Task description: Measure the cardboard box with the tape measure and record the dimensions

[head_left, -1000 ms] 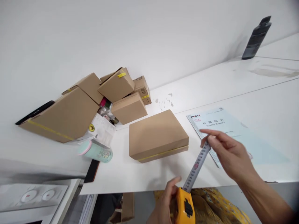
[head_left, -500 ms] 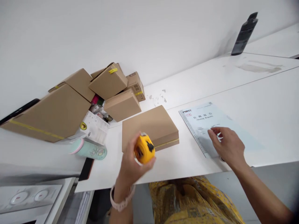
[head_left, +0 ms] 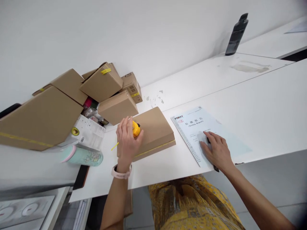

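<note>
My left hand (head_left: 129, 135) is wrapped round a yellow tape measure (head_left: 136, 129) with black details, held over the top of a flat brown cardboard box (head_left: 155, 123). A short yellow strip (head_left: 114, 146) shows beyond the hand on its left. My right hand (head_left: 218, 151) is lowered onto a pale blue report booklet (head_left: 189, 127). Its fingers curl over a dark slim object (head_left: 216, 168), whose two ends show on either side of the hand; the rest is covered, so its kind is unclear.
Several cardboard boxes (head_left: 102, 83) are piled against the wall at left. Nearer lie a white package (head_left: 90, 132) and a mint-green bottle (head_left: 88, 157) on its side. A dark bottle (head_left: 237, 35) stands at the back right. The white table's (head_left: 155, 172) front edge is close to me.
My left hand has turned and moved left and away, bringing the tape measure over the box. My right hand has come down onto the dark object on the booklet. The camera view has shifted slightly.
</note>
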{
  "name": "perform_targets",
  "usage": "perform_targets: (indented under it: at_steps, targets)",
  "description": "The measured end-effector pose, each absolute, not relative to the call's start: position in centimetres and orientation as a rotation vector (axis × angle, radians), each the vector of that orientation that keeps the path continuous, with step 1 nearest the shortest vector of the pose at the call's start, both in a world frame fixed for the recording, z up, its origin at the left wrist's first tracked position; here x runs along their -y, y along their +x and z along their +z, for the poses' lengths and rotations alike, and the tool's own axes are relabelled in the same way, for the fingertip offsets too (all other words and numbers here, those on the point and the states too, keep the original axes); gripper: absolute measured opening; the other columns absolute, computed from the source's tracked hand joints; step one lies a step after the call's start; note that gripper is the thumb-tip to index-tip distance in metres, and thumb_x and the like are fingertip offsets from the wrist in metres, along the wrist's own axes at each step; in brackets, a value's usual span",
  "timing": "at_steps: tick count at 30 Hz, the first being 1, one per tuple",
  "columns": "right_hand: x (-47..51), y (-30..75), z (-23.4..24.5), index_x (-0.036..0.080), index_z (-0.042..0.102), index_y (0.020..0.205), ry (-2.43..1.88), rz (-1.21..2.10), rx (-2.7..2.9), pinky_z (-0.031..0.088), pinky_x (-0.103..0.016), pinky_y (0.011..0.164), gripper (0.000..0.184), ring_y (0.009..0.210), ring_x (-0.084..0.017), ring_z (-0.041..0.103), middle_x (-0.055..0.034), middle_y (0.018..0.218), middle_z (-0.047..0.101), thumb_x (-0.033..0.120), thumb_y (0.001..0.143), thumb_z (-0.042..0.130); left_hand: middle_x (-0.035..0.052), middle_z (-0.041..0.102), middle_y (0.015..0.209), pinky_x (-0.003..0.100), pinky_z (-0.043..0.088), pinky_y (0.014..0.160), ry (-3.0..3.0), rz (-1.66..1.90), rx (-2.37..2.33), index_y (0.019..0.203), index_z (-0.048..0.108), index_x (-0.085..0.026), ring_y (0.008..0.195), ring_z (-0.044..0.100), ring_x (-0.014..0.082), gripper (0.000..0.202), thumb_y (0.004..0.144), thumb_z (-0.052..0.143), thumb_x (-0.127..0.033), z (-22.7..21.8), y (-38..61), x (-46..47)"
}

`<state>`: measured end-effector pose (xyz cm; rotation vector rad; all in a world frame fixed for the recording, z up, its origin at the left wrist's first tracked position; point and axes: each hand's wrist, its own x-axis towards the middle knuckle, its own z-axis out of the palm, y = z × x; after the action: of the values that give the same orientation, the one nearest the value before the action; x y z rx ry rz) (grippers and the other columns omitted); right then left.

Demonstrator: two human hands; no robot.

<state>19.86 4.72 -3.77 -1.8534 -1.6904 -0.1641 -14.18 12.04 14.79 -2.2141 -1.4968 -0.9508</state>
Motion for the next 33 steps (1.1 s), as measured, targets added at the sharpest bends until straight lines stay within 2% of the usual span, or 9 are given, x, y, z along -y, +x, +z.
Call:
perform_targets:
  at_steps: [3, 6, 8, 12, 18, 22, 25, 30, 33]
  targets:
    - [-4.5, 19.7, -3.0, 0.008, 0.062, 0.125, -1.976, -0.200, 1.572, 0.050, -0.054, 0.087, 0.055, 0.104, -0.039, 0.059, -0.0235, 0.110, 0.065, 0.053, 0.098, 0.047, 0.0128, 0.072, 0.118, 0.045, 0.052, 0.100, -2.395, -1.256, 1.078, 0.132, 0.056, -0.019, 0.115, 0.066, 0.0270, 0.040, 0.093, 0.061, -0.021, 12.3, -9.0, -7.5]
    - [-4.4, 19.3, -2.3, 0.009, 0.061, 0.126, -2.062, -0.158, 1.472, 0.051, -0.050, 0.078, 0.054, 0.100, -0.039, 0.059, -0.0222, 0.107, 0.062, 0.052, 0.095, 0.051, 0.0121, 0.073, 0.115, 0.042, 0.055, 0.101, -2.886, -1.293, 0.896, 0.128, 0.058, -0.017, 0.114, 0.067, 0.0245, 0.036, 0.093, 0.060, -0.025, 7.7, -3.9, -3.4]
    - [-4.4, 19.1, -2.0, 0.009, 0.057, 0.133, -2.045, -0.130, 1.424, 0.053, -0.048, 0.077, 0.058, 0.106, -0.039, 0.058, -0.0237, 0.116, 0.058, 0.052, 0.095, 0.053, 0.0175, 0.067, 0.131, 0.047, 0.049, 0.111, -3.095, -1.037, 0.953, 0.134, 0.056, -0.013, 0.133, 0.057, 0.0296, 0.049, 0.092, 0.062, -0.039, 4.8, -1.8, -1.7]
    - [-4.2, 19.3, -1.7, 0.007, 0.051, 0.140, -1.986, -0.120, 1.407, 0.055, -0.047, 0.077, 0.071, 0.115, -0.040, 0.057, -0.0261, 0.124, 0.053, 0.061, 0.094, 0.052, 0.0188, 0.030, 0.166, 0.060, 0.021, 0.125, -3.318, -0.346, 0.987, 0.154, 0.039, -0.021, 0.157, 0.018, 0.0356, 0.079, 0.093, 0.056, -0.067, 2.3, -1.1, -0.7]
    - [-2.5, 19.5, -0.7, 0.007, 0.053, 0.138, -2.161, -0.176, 1.422, 0.052, -0.042, 0.071, 0.077, 0.099, -0.037, 0.065, -0.0226, 0.108, 0.064, 0.070, 0.093, 0.049, 0.0134, 0.016, 0.172, 0.060, 0.010, 0.127, -3.371, -0.177, 1.062, 0.158, 0.033, -0.028, 0.159, 0.004, 0.0341, 0.077, 0.095, 0.051, -0.068, 2.8, -1.8, -0.8]
    - [-1.6, 19.5, 0.0, 0.010, 0.053, 0.138, -2.287, 0.010, 1.527, 0.042, -0.035, 0.055, 0.061, 0.071, -0.029, 0.068, -0.0097, 0.080, 0.071, 0.056, 0.098, 0.051, 0.0124, 0.013, 0.172, 0.059, 0.008, 0.128, -3.397, -0.168, 1.067, 0.159, 0.032, -0.029, 0.159, 0.002, 0.0332, 0.076, 0.095, 0.054, -0.065, 2.7, -1.6, -0.9]
    - [-2.0, 20.0, 0.3, 0.018, 0.058, 0.136, -2.299, 0.210, 1.629, 0.030, -0.030, 0.046, 0.042, 0.057, -0.023, 0.064, -0.0072, 0.082, 0.076, 0.031, 0.098, 0.047, 0.0121, 0.012, 0.172, 0.059, 0.008, 0.128, -3.405, -0.159, 1.096, 0.158, 0.033, -0.029, 0.159, 0.001, 0.0328, 0.073, 0.096, 0.054, -0.062, 2.8, -1.5, -0.9]
    - [-2.8, 21.9, 2.0, 0.021, 0.074, 0.107, -1.986, 0.741, 1.446, 0.047, -0.032, 0.057, 0.031, 0.062, -0.023, 0.069, -0.0054, 0.070, 0.075, 0.030, 0.091, 0.050, 0.0112, 0.012, 0.173, 0.059, 0.007, 0.128, -3.392, -0.175, 1.159, 0.156, 0.037, -0.030, 0.159, 0.001, 0.0316, 0.070, 0.097, 0.053, -0.063, 2.9, -1.5, -0.7]
    - [-2.6, 22.9, 3.6, 0.025, 0.073, 0.111, -1.609, 1.018, 1.150, 0.057, -0.037, 0.075, 0.031, 0.088, -0.027, 0.075, -0.0075, 0.095, 0.081, 0.045, 0.092, 0.059, 0.0117, 0.013, 0.172, 0.060, 0.008, 0.128, -3.358, -0.218, 1.198, 0.156, 0.037, -0.030, 0.160, 0.001, 0.0314, 0.068, 0.098, 0.048, -0.064, 2.5, -1.3, -0.5]
